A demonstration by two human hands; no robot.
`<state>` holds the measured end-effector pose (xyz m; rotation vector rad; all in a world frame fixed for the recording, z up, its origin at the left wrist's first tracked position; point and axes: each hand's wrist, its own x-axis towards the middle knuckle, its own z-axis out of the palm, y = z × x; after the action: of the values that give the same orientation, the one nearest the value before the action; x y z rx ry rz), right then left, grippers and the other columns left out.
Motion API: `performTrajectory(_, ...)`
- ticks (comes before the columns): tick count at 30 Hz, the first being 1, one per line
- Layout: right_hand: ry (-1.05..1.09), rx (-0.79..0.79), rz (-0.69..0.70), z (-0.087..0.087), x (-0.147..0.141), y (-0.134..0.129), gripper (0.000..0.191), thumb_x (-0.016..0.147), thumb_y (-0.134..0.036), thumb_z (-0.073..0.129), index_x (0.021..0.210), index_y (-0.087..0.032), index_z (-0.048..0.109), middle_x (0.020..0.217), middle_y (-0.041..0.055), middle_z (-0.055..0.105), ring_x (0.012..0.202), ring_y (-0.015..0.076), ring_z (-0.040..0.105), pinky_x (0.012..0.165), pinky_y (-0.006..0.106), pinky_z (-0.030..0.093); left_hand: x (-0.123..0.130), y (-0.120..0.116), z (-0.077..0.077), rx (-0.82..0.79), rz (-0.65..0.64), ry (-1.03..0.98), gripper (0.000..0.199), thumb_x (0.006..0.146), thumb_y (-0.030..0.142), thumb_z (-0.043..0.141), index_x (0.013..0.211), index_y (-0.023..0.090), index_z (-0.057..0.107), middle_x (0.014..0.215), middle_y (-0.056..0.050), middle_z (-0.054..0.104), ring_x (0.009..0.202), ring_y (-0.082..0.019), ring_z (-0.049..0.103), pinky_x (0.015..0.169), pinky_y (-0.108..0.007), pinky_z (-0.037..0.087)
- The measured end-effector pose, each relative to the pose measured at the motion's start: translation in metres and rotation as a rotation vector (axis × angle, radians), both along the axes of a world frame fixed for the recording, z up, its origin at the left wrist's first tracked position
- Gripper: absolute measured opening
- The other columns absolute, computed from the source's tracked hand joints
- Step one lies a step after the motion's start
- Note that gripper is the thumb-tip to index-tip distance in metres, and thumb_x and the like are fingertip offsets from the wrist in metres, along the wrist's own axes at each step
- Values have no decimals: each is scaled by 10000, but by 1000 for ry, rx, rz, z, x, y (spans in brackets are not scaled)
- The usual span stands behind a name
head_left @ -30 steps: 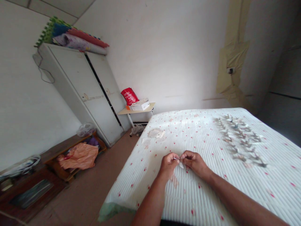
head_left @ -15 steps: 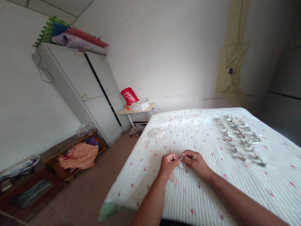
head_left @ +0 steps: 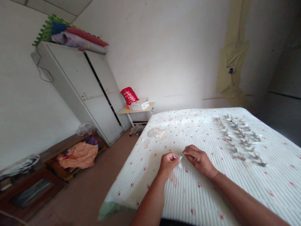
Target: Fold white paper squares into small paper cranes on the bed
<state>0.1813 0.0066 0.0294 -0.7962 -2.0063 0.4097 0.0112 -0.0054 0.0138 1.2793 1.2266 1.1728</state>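
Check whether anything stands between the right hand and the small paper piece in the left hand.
Nothing visible does: the right hand sits apart from the white paper piece in the left hand, with only the red-dotted quilted bedcover beneath.

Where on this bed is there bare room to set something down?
Open bedcover lies between the paper scraps and the left hand, and on the near right, below the rows of folded paper figures. Crowded: those rows, and the left hand pinching a white paper piece.

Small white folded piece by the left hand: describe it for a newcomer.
On the red-dotted white mattress, the person's left hand pinches a small white folded paper piece. Unlike the folded pieces in rows to the right, it is in the hand.
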Motion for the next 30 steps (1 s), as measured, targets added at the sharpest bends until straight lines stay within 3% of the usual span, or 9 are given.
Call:
performTrajectory(7, -294, 178, -97, -1, 0, -4, 251, 851, -188, 401, 959, -227, 625, 1046, 81, 584, 752, 130, 603, 619, 218, 466, 1, -5, 8, -17, 14, 4, 164, 547, 247, 653, 636, 130, 581, 475, 46, 515, 439, -67, 413, 464, -187, 293)
performTrajectory(16, -361, 209, -112, 1, -2, -3, 253, 860, -211, 394, 842, -211, 646, 1009, 71, 613, 707, 136, 596, 625, 234, 442, -2, -2, -1, 5, -11, -3, 138, 564, 236, 645, 643, 138, 588, 489, 48, 524, 454, -74, 433, 472, -185, 306)
performTrajectory(23, -443, 241, -103, 5, -4, -5, 263, 859, -198, 382, 795, -193, 637, 926, 71, 623, 659, 126, 563, 604, 231, 407, 0, -5, 6, 5, -14, -15, 101, 554, 204, 620, 618, 140, 574, 479, 52, 510, 455, -71, 424, 468, -182, 299)
performTrajectory(26, -420, 189, -108, 5, -6, -7, 254, 841, -188, 387, 749, -183, 623, 809, 61, 609, 631, 126, 545, 575, 228, 389, 0, -6, 7, 4, -16, -11, 88, 555, 191, 608, 615, 141, 568, 459, 56, 497, 439, -69, 414, 457, -181, 289)
performTrajectory(30, -236, -55, -131, 0, -14, -8, 198, 798, -171, 416, 716, -175, 596, 708, 33, 578, 630, 126, 554, 579, 221, 400, 0, -6, 6, 17, -8, -16, 79, 564, 190, 596, 618, 139, 569, 454, 48, 506, 442, -76, 435, 462, -182, 308)
